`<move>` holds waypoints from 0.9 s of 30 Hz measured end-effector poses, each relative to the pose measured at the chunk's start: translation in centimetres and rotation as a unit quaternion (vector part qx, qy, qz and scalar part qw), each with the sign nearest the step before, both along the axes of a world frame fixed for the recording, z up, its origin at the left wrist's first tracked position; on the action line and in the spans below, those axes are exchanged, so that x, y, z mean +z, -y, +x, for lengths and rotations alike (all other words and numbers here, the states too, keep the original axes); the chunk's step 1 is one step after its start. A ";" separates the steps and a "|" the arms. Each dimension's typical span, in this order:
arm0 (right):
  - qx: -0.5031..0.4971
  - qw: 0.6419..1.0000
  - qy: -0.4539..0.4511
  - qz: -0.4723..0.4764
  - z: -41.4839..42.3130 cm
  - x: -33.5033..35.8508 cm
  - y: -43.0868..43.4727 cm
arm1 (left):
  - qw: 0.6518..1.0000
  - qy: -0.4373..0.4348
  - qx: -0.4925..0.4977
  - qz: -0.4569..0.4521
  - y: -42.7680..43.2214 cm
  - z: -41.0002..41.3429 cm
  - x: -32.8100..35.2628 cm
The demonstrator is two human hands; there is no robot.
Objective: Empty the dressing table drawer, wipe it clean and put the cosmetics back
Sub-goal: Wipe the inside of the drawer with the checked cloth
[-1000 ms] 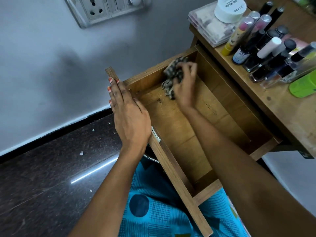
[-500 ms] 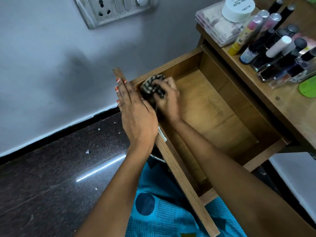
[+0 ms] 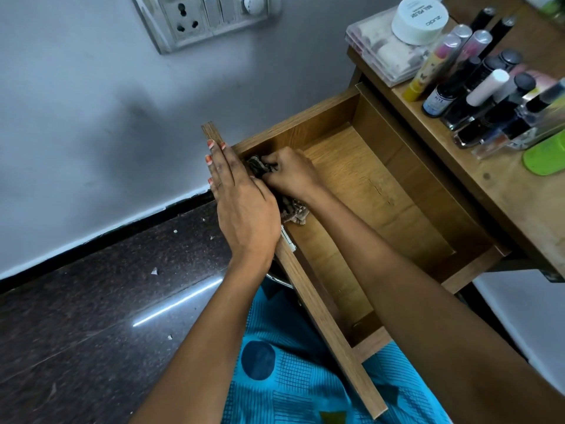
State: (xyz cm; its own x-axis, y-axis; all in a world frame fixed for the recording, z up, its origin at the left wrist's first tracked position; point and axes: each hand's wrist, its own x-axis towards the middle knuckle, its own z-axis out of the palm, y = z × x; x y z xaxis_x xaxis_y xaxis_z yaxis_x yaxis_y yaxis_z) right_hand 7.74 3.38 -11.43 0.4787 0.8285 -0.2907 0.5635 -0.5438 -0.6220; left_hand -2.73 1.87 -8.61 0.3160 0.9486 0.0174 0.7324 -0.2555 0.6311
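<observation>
The wooden drawer [image 3: 397, 215] is pulled out and holds nothing but my right hand and a cloth. My right hand [image 3: 290, 172] is shut on a patterned grey cloth [image 3: 295, 211], pressing it into the drawer's near-left corner against the front panel. My left hand [image 3: 238, 203] lies flat, fingers straight, on the outside of the drawer's front panel [image 3: 321, 310]. The cosmetics stand on the dressing table top [image 3: 513, 194]: several dark bottles [image 3: 486, 102], tubes [image 3: 434, 65], a white jar [image 3: 420, 18] on a clear case [image 3: 376, 47].
A switch and socket plate [image 3: 204, 16] is on the grey wall above the drawer. Dark polished floor [image 3: 91, 316] lies to the left. A green lid [image 3: 547, 154] rests at the table's right edge. My blue patterned clothing [image 3: 290, 377] is below the drawer.
My right hand has dragged the cloth from the drawer's back wall toward the front-left corner, beside my left hand. The left hand has stayed on the front panel.
</observation>
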 end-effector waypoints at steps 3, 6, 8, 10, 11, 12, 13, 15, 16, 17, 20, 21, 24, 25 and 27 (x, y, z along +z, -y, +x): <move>-0.090 0.975 -0.196 0.049 0.1 -0.1 0.6 | 1.000 -0.001 -0.002 -0.002 0.0 0.0 0.1; -0.126 0.939 -0.293 0.131 -0.2 0.5 1.5 | 1.000 -0.002 -0.003 -0.003 0.1 0.0 0.2; -0.118 0.940 -0.275 0.163 -0.5 1.1 1.8 | 1.000 -0.008 -0.003 -0.001 0.0 0.1 0.2; -0.108 0.945 -0.245 0.186 -1.0 1.6 1.9 | 1.000 -0.011 -0.004 -0.002 -0.1 0.0 0.1; -0.092 0.954 -0.219 0.185 -1.2 1.5 1.9 | 1.000 -0.010 -0.005 -0.002 -0.1 0.1 0.1; -0.068 0.962 -0.194 0.180 -1.4 1.3 1.9 | 1.000 -0.008 -0.006 -0.001 -0.1 0.1 0.1; -0.040 0.968 -0.174 0.174 -1.5 0.9 2.1 | 1.000 -0.007 -0.006 0.000 -0.1 0.1 0.0; 0.012 0.975 -0.152 0.163 -1.6 0.4 2.7 | 1.000 -0.005 -0.004 0.003 -0.2 0.2 0.0; 0.028 0.978 -0.130 0.162 -1.5 0.1 2.9 | 1.000 -0.004 -0.002 0.005 -0.2 0.2 -0.1; 0.043 0.978 -0.110 0.172 -1.5 -0.2 3.1 | 1.000 -0.004 0.000 0.007 -0.1 0.2 -0.2; 0.031 0.971 -0.113 0.208 -2.0 0.3 3.0 | 1.000 -0.005 0.001 0.007 -0.1 0.1 -0.2; 0.016 0.972 -0.105 0.211 -2.2 0.9 2.7 | 1.000 -0.006 0.001 0.006 0.0 0.1 -0.2; 0.041 0.987 -0.024 0.156 -1.7 1.0 2.6 | 1.000 -0.009 -0.001 0.005 0.0 0.0 0.0; 0.081 0.985 -0.006 0.150 -1.4 0.8 2.8 | 1.000 -0.008 -0.002 0.004 0.0 0.0 0.1; 0.148 0.979 0.012 0.141 -1.1 0.5 3.7 | 1.000 -0.007 -0.005 0.002 0.1 0.0 0.1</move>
